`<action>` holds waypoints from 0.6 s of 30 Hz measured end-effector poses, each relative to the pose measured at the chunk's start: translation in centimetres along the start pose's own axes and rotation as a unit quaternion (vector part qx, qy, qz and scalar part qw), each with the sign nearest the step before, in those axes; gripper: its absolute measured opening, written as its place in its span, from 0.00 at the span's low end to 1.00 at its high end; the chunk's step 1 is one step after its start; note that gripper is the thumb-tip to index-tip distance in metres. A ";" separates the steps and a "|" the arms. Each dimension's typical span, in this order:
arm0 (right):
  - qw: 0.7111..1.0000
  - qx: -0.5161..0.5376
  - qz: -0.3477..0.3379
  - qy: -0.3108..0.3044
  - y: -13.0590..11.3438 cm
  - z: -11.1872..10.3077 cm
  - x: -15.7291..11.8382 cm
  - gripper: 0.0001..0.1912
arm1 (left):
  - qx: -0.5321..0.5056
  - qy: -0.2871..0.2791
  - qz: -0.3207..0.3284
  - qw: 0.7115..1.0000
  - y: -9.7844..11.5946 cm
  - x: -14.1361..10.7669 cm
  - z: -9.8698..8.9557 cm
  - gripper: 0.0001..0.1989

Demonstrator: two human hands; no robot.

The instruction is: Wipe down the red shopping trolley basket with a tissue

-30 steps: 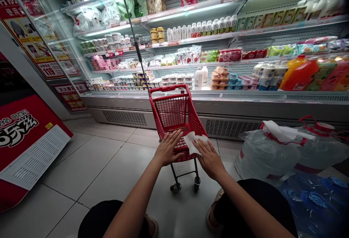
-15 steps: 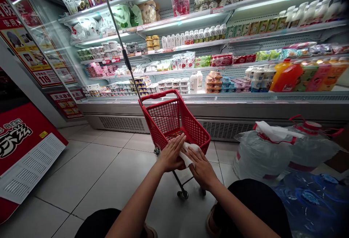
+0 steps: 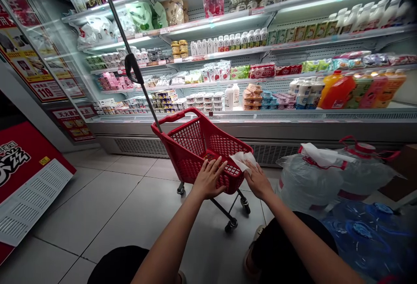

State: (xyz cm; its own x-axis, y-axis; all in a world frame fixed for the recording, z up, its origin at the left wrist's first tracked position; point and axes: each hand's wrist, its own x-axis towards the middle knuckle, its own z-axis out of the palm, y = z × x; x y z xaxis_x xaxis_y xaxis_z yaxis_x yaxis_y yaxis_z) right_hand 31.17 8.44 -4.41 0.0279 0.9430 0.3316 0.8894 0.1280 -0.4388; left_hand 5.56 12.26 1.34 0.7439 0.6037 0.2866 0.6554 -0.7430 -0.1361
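A red plastic shopping cart (image 3: 182, 156) stands on the floor in front of me, turned at an angle. My left hand (image 3: 210, 179) rests on its near rim with the fingers spread, holding nothing. At the near right corner, my right hand (image 3: 258, 179) presses a white tissue (image 3: 243, 160) against the rim. Part of the tissue is hidden under its fingers. A thin grey pole (image 3: 143, 80) with a black clip rises from the cart's handle side, leaning left.
A lit refrigerated shelf (image 3: 221, 117) full of dairy and drinks runs behind the cart. To the right are bagged water jugs (image 3: 309, 182) and blue water bottles (image 3: 361, 236). A red freezer cabinet (image 3: 29, 158) stands at left on the tiled floor (image 3: 114, 201).
My hands have moved apart; the right has slid with the tissue to the cart's right corner. The cart has turned, its handle side shifting left along with the pole.
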 end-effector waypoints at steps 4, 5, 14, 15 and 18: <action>0.999 0.003 0.030 0.035 -2.2 1.3 -0.2 0.30 | 0.001 0.015 -0.020 1.000 2.0 0.0 0.8 0.56; 0.998 -0.001 0.017 0.053 -3.2 1.9 -0.5 0.31 | -0.002 0.019 -0.033 0.999 2.7 0.1 1.0 0.57; 0.984 -0.062 -0.110 0.124 -4.1 2.3 -3.3 0.35 | -0.020 0.058 -0.035 0.997 1.5 -1.7 0.1 0.51; 0.986 -0.064 -0.097 0.116 -3.2 2.0 -3.4 0.34 | -0.010 0.071 -0.069 0.995 0.3 -2.3 -0.4 0.49; 0.993 -0.055 -0.031 0.102 -1.0 1.7 -3.6 0.33 | 0.036 0.112 -0.156 0.981 -2.6 -4.1 -1.5 0.44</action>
State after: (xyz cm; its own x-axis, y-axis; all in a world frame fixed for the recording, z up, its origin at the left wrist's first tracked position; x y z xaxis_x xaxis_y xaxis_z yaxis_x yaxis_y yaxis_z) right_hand 29.41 5.48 -6.61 0.0534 0.8512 0.5222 0.9362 0.1393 -0.3227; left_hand 0.59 11.29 1.99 0.4628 0.7136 0.5259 0.8604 -0.5044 -0.0728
